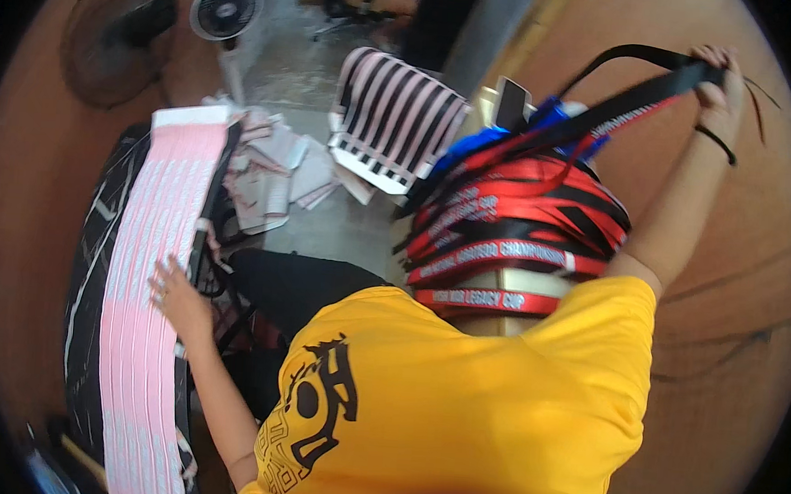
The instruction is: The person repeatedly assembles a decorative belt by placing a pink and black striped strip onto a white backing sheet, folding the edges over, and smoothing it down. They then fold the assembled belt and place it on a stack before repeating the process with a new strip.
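Note:
My right hand (721, 84), raised at the far right, grips the ends of black and red printed ribbon straps (644, 101). They stretch down to a thick heap of similar straps (515, 218), wrapped or draped round a pale support. My left hand (179, 302) lies with fingers spread on the right edge of a long pink strip panel (155, 259), made of several narrow bands side by side. This panel rests along a narrow black marbled table (89, 292), with a white band across its far end.
A pink-and-black striped panel (395, 111) hangs or stands beyond the heap. White and pink scraps (283, 168) are piled on the floor. A white fan (226, 8) and a larger dark fan (119, 31) stand at the far left. A phone (513, 105) and blue plastic (548, 120) are behind the straps.

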